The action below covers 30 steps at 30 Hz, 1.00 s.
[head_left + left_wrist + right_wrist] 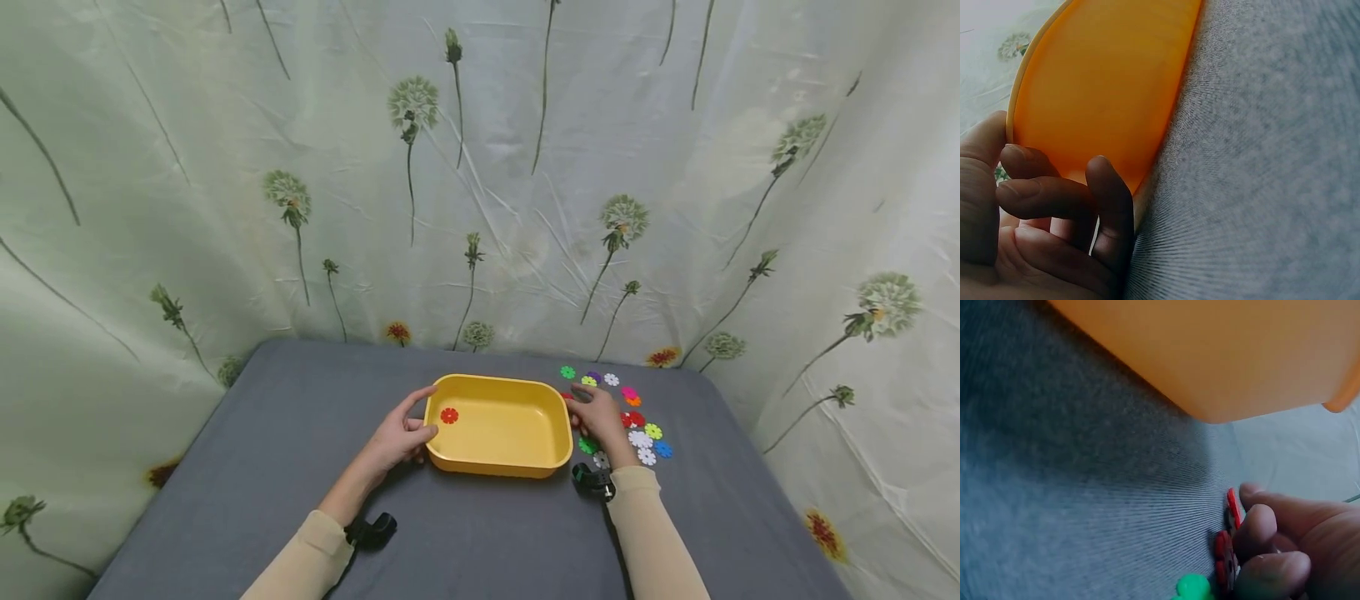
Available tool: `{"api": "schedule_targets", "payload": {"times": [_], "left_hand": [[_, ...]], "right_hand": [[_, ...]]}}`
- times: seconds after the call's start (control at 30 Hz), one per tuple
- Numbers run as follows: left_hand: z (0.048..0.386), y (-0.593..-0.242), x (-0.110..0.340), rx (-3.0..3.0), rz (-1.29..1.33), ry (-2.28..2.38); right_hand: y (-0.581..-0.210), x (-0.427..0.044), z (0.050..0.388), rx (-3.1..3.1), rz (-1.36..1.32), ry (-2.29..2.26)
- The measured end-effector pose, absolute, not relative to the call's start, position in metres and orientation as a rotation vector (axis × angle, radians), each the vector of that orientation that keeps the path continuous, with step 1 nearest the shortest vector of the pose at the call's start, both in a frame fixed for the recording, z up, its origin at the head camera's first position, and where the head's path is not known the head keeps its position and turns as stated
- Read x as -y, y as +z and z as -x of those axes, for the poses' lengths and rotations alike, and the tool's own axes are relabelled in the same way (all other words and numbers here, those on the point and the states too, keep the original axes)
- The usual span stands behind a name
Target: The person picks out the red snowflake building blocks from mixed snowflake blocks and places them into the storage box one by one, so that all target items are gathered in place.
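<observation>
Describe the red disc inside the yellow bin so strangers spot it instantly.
A grey table holds a yellow bin. Near its left end, beside the left hand, lies a red, flower-shaped disc, the only one inside; the other discs are outside, to the right.

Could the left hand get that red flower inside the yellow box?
Probably yes: the left grip holds the yellow box at its left end, the red flower lies near there, and the top is open. It might have to let go.
</observation>
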<state>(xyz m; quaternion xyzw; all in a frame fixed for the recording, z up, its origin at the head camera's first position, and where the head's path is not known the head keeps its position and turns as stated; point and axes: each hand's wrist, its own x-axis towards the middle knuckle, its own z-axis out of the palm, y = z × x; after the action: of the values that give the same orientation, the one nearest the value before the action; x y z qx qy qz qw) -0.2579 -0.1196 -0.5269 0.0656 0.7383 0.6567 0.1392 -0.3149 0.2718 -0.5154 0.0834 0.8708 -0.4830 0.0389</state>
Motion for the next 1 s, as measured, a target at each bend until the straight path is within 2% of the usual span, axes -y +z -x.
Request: {"api": "schedule_targets", "payload": {"times": [0.67, 1.0], "left_hand": [[0.257, -0.528, 0.118, -2.141, -0.175, 1.894], [0.256, -0.525, 0.119, -2.128, -0.181, 1.902]], "right_hand": [[-0.517, -0.265, 0.315, -2.859, -0.345, -1.246], [-0.489, -0.254, 0.31, -2.942, -0.274, -1.367]]}}
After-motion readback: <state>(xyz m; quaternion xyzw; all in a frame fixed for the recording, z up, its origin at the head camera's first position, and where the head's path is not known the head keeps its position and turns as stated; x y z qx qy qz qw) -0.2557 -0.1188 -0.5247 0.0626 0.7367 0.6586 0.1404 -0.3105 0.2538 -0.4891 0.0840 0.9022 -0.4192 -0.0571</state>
